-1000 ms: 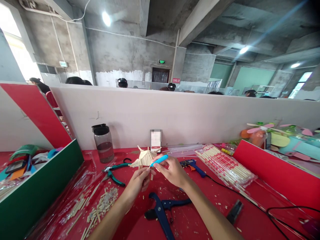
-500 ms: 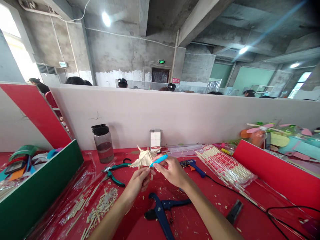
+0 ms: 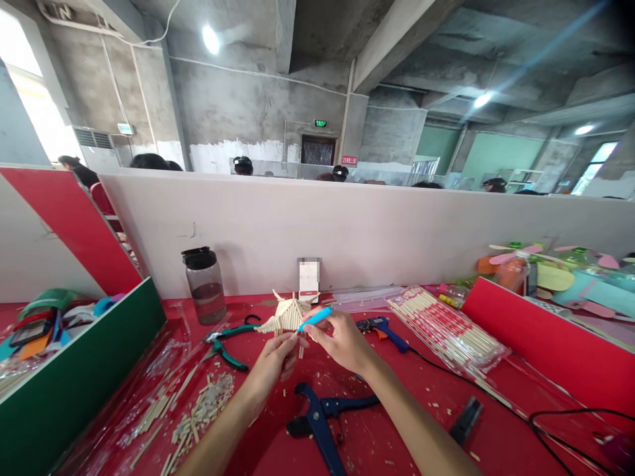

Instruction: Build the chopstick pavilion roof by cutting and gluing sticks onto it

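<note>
My right hand (image 3: 342,338) is closed around a slim blue pen-shaped tool (image 3: 315,319), its tip slanting down to the left. That tip meets the fingertips of my left hand (image 3: 274,357), which are pinched together; whatever small piece lies between them is too small to make out. Just behind both hands stands a small model built of pale wooden sticks (image 3: 288,313), with upturned corners like a roof. My hands partly hide its lower part.
Blue pipe cutters (image 3: 317,416) lie nearest me, green-handled pliers (image 3: 228,354) to the left beside stick offcuts (image 3: 206,403). A glue gun (image 3: 389,332) and bagged sticks (image 3: 446,324) are on the right. Behind stand a water bottle (image 3: 204,287) and a phone (image 3: 309,277).
The blue tool has shifted very slightly toward the lower left. Otherwise both hands and the stick model stay in place.
</note>
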A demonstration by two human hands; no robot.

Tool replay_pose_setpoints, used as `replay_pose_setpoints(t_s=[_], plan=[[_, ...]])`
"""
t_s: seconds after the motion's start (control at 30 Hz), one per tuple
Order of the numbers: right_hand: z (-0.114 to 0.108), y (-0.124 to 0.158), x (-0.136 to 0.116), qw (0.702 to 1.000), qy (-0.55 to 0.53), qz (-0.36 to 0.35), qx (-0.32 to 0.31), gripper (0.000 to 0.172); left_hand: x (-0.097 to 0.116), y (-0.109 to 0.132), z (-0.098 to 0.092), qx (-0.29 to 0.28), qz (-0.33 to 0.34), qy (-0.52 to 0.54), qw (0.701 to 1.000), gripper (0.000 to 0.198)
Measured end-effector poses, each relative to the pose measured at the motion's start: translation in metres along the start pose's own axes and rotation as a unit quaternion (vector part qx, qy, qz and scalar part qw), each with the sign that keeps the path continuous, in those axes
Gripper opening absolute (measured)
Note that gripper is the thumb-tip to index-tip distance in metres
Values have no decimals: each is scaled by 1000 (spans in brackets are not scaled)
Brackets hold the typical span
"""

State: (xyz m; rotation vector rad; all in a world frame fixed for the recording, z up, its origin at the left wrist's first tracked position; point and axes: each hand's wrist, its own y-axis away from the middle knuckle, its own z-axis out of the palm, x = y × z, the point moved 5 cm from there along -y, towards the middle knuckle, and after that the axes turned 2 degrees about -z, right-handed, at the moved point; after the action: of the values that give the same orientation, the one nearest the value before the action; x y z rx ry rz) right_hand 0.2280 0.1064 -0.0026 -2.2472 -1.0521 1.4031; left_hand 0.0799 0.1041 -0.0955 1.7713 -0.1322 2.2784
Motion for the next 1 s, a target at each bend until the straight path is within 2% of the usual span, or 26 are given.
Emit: replay_pose_setpoints(t_s=[1.0], plan=[[0, 0, 0, 1000, 5, 7, -4, 14, 1, 1, 1, 3, 4, -2, 1000, 57]])
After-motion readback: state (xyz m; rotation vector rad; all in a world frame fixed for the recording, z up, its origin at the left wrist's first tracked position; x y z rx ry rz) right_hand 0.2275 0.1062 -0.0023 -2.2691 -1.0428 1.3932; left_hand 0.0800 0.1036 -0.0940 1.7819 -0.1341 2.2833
